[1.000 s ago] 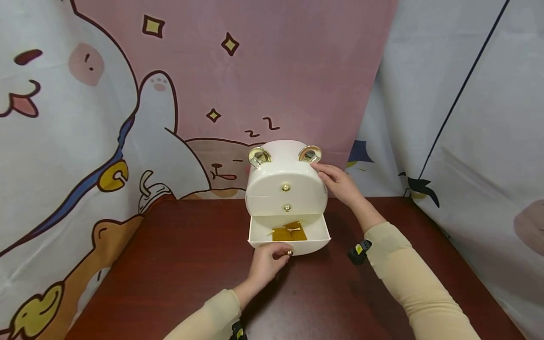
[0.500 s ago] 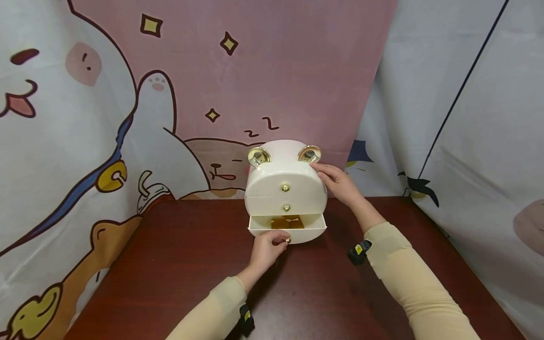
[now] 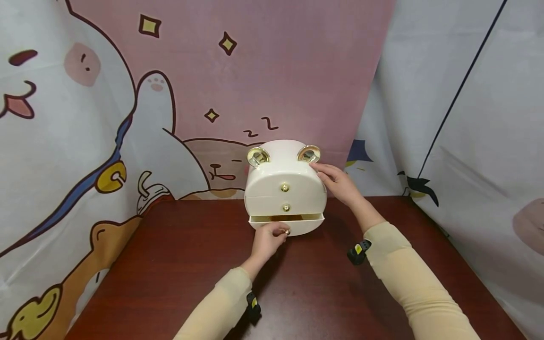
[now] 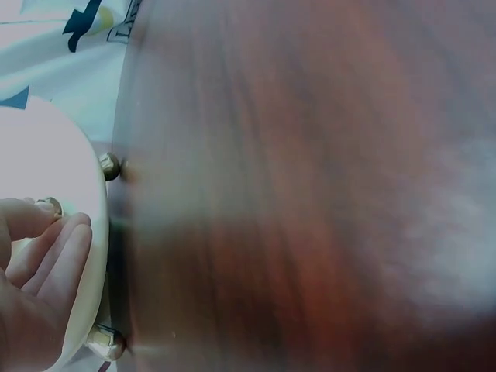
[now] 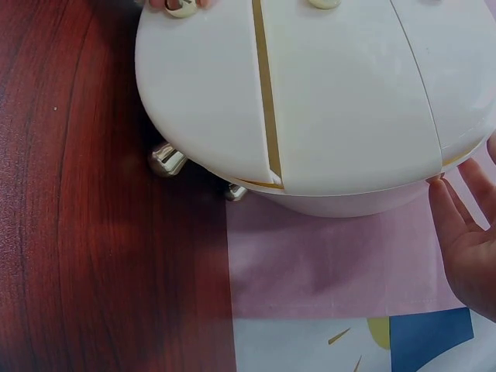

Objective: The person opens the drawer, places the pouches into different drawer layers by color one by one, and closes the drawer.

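A white rounded drawer box with two gold ring-shaped ears stands on the table. Its bottom drawer sticks out slightly, leaving a narrow gap along the top. Through that gap an amber-brown sheet barely shows. My left hand pinches the gold knob of this drawer between thumb and fingers. At the box's upper right side, below the right ear, the extended fingers of my right hand rest against the shell. In the right wrist view, the fingertips touch the box's edge.
Two upper drawers, flush with the box, carry gold knobs. Short gold feet hold the box above the dark red wooden table. A cartoon-printed cloth hangs close behind, and a pale cloth hangs at the right.
My left hand has pushed the bottom drawer inward, from well out to a narrow gap, hiding most of the amber sheet. My right hand has stayed at the box's side.
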